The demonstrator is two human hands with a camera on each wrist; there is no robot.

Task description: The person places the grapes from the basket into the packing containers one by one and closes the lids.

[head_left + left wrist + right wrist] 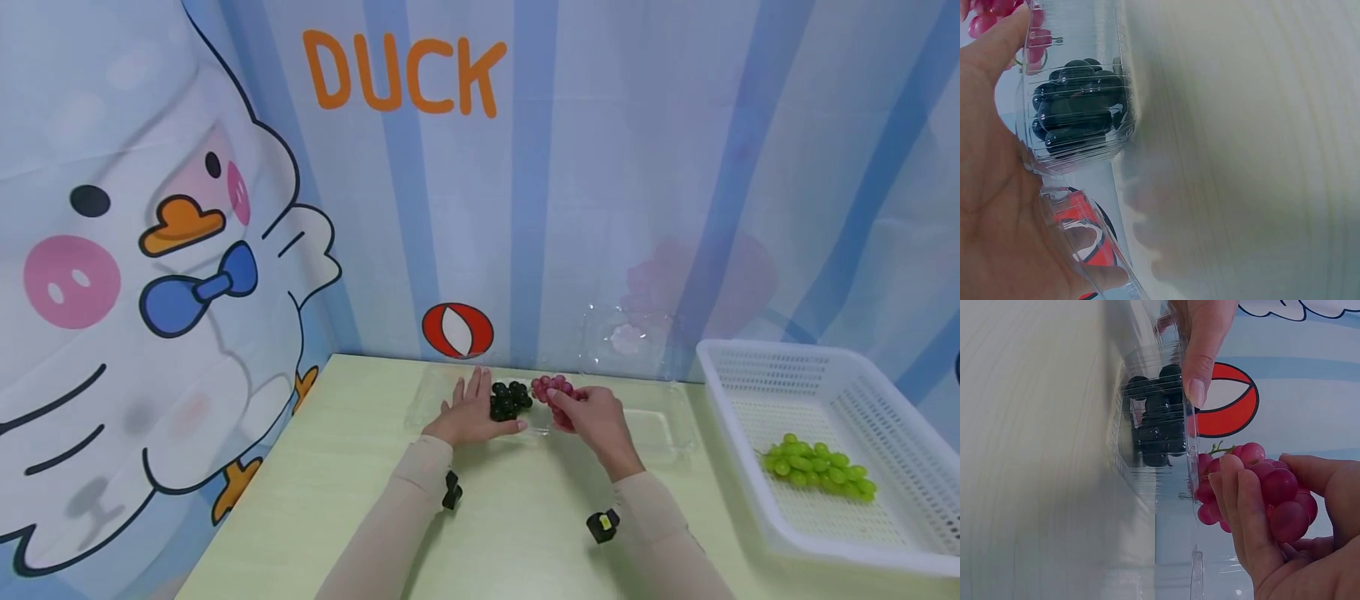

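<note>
A clear plastic box on the table holds a bunch of dark grapes. Against the box's left side lies my left hand, fingers extended over clear plastic and thumb along the front rim. In the left wrist view a clear flap shows beside the box, under that hand's fingers. My right hand holds a bunch of red grapes between thumb and fingers, at the box's right end. Seen from the right wrist, the red grapes are at the rim, right next to the dark ones.
Farther right, a white perforated basket contains a bunch of green grapes. Clear plastic packaging lies between box and basket, with an upright clear panel behind it. A printed curtain hangs along the table's back edge.
</note>
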